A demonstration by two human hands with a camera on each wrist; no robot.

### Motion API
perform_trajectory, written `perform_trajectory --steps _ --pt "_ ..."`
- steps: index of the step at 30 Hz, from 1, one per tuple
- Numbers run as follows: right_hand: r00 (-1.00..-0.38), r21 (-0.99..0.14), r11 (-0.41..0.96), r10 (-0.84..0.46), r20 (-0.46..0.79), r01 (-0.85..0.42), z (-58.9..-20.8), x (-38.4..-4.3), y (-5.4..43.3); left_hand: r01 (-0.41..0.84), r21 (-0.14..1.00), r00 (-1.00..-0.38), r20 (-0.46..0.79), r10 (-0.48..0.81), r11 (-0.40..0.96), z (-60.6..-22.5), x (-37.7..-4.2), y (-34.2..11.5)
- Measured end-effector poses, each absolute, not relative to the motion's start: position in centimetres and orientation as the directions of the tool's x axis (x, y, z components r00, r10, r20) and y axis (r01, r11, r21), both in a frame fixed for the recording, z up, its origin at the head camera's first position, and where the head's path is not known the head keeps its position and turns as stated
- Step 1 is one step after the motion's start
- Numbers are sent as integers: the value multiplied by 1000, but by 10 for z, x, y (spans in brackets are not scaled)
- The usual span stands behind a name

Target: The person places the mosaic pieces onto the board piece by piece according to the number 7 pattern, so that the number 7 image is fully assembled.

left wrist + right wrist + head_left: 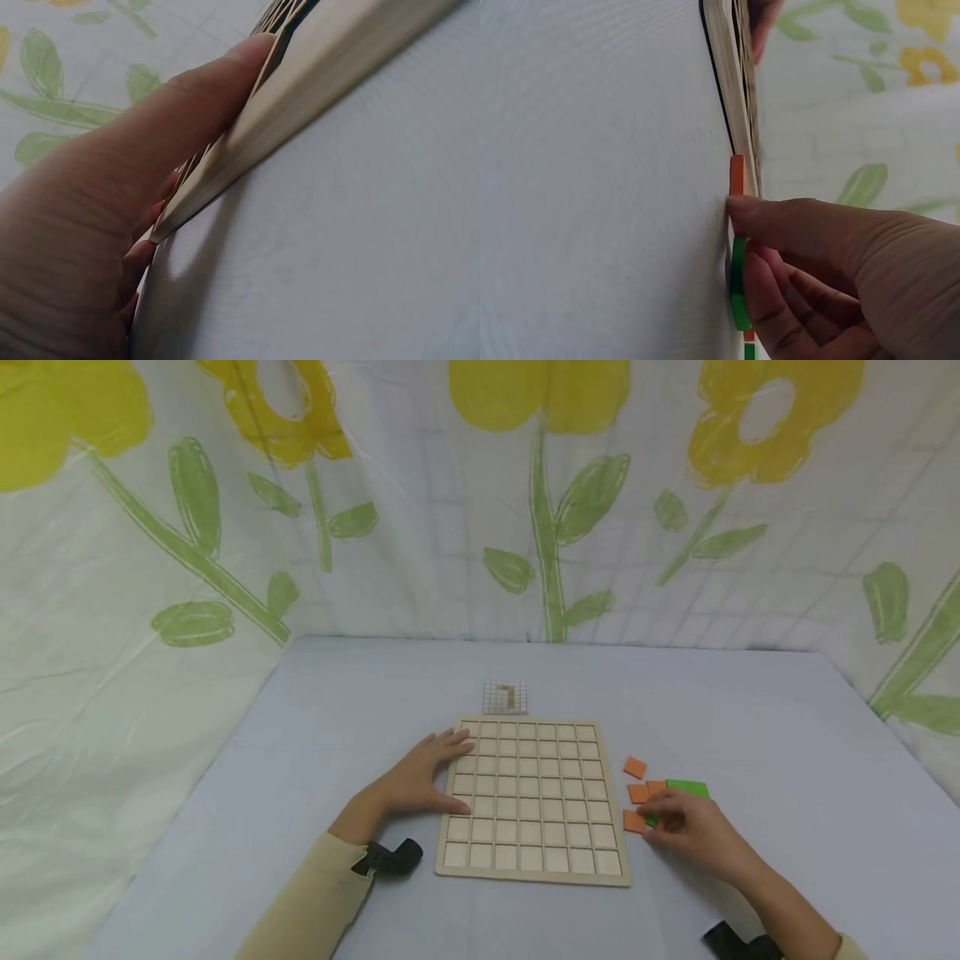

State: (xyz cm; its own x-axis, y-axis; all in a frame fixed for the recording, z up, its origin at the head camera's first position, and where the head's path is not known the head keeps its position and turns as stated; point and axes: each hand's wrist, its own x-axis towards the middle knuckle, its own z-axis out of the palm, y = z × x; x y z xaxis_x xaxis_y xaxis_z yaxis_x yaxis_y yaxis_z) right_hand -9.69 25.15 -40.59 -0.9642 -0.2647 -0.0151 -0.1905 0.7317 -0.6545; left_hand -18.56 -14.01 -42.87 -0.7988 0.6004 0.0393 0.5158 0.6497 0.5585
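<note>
A pale wooden grid board [531, 810] with rows of square cells lies flat on the table. My left hand [420, 781] rests on its left edge, fingers spread and thumb apart; the left wrist view shows that thumb [187, 105] lying across the rim. To the board's right, my right hand [697, 831] has thumb and index fingertips at the right end of an orange square tile [633, 821], pinching it near the table. Beside it, a green tile [739, 270] lies partly hidden behind the fingers.
Above the right hand lie more orange tiles [638, 793], one orange tile [634, 767] set apart, and green tiles [688, 787]. Behind the board lies a small printed grid card [505, 697]. A flower-patterned curtain [420, 527] hangs behind the white table [360, 693].
</note>
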Motion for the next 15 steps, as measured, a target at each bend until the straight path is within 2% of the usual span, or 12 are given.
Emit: perform_trajectory --steps 15 --pt "-945 -602 749 -327 24 -275 -400 -101 250 498 570 -803 20 595 653 -429 -185 -139"
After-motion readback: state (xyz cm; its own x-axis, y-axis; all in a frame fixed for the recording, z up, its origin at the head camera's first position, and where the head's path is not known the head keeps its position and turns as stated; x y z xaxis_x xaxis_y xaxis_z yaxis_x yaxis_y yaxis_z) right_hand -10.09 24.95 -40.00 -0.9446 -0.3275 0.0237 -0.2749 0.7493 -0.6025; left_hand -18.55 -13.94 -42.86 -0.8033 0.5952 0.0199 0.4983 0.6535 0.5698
